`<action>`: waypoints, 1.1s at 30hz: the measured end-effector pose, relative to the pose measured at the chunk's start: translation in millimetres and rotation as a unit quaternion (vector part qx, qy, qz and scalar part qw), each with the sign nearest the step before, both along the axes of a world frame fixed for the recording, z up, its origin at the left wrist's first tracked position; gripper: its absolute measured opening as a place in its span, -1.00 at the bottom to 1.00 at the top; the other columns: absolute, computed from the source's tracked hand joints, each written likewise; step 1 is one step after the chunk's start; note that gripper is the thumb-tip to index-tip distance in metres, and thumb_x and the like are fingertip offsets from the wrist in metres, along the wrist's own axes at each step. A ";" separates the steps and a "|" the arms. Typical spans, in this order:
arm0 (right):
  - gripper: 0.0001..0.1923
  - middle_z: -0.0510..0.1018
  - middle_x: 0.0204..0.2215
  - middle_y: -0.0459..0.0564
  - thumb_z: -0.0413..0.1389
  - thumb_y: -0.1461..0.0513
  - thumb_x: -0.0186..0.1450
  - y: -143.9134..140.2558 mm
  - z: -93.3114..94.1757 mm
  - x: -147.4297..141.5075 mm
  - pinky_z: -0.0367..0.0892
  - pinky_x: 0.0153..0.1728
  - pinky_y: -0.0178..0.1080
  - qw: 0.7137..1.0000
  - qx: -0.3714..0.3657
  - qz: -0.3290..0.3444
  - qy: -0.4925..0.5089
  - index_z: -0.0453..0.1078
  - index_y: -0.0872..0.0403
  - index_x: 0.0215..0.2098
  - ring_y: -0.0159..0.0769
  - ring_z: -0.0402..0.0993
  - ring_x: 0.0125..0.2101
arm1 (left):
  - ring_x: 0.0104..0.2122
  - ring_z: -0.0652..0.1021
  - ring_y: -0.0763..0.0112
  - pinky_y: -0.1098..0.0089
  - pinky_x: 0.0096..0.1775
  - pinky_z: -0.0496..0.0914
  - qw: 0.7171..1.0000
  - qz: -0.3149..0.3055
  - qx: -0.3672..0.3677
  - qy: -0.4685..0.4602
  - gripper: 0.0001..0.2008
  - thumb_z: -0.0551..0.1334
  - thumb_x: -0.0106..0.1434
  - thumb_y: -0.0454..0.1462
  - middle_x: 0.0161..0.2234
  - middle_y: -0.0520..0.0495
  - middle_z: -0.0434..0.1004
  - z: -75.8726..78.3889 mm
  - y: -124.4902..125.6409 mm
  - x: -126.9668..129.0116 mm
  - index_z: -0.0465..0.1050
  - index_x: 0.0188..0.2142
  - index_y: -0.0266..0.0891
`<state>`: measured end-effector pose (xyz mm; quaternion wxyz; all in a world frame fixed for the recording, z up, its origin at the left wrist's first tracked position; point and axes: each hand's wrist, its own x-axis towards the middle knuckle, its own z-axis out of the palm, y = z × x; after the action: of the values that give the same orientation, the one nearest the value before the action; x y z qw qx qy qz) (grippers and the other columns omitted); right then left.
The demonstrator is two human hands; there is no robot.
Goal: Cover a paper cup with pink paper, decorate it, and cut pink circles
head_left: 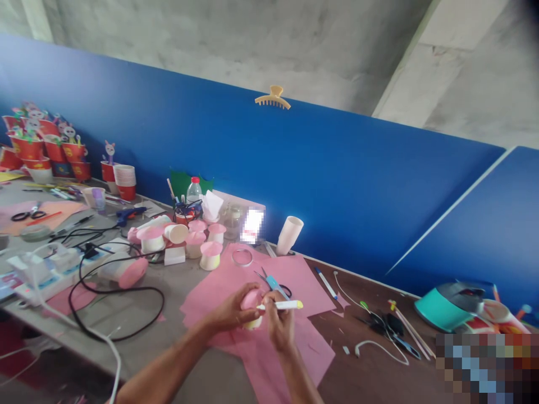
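Observation:
My left hand [231, 310] is closed around a small paper cup [251, 322] with a pink paper top and a yellowish lower part. In my right hand [280, 325] is a white marker [289, 304] with a yellow end, pointing left, its tip close to the cup; whether it touches cannot be made out. Both hands are above pink paper sheets [311, 336]. Just beyond them lie blue-handled scissors [273, 283] on the paper. Similar pink-topped cups [210, 255] stand to the left, and a clear ring [242, 257] rests on the sheet's far part.
Cables and a power strip [63, 278] spread over the left side. A lit phone [252, 225] and a white paper cup stack [289, 234] stand by the blue partition [337, 179]. Earphones [379, 345], a blue-white pen [326, 283] and a teal container [446, 306] are at right.

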<state>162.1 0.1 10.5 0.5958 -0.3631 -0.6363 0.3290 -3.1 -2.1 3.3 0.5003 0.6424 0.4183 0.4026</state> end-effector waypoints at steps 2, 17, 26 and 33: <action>-0.56 0.54 -0.53 -0.05 0.10 -0.08 0.39 1.2 1.1 2.3 0.38 -0.50 -0.23 0.999 -0.030 -0.003 0.019 0.42 0.02 -0.50 -0.26 0.43 -0.52 | 0.06 0.53 0.01 0.17 0.02 0.50 1.000 0.011 -0.011 0.005 -0.27 0.39 0.14 0.09 0.14 -0.17 0.53 -2.6 0.4 -0.3 0.34 0.22 -0.16; -0.46 0.49 -0.54 -0.06 0.05 -0.17 0.43 4.7 -11.2 3.3 0.32 -0.49 -0.23 1.000 -0.018 -0.005 0.026 0.45 0.06 -0.44 -0.30 0.36 -0.53 | 0.15 0.48 -0.02 0.15 0.14 0.40 0.999 -0.012 0.042 0.017 -0.26 0.35 0.18 0.10 0.17 -0.21 0.48 -16.4 7.5 -3.7 0.29 0.23 -0.20; -0.47 0.40 -0.62 -0.13 -0.01 -0.12 0.47 1.5 -3.2 -3.7 0.29 -0.53 -0.28 0.999 0.043 -0.024 -0.009 0.38 0.04 -0.47 -0.34 0.30 -0.58 | 0.14 0.46 -0.01 0.13 0.14 0.40 0.999 -0.012 0.033 0.000 -0.18 0.37 0.14 0.19 0.16 -0.21 0.47 -25.1 10.8 -4.3 0.27 0.24 -0.17; -0.51 0.47 -0.57 -0.10 0.00 -0.08 0.48 0.4 -2.8 -5.0 0.35 -0.50 -0.28 0.998 0.050 -0.020 -0.026 0.41 0.04 -0.45 -0.32 0.38 -0.55 | 0.12 0.48 0.02 0.15 0.11 0.42 0.999 -0.024 0.036 -0.015 -0.20 0.40 0.15 0.15 0.14 -0.19 0.48 -24.8 11.2 -4.6 0.28 0.24 -0.17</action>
<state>157.1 0.5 7.7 0.6030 -0.3537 -0.6599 0.2754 -7.7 9.1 -21.5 0.4928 0.6634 0.3807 0.4148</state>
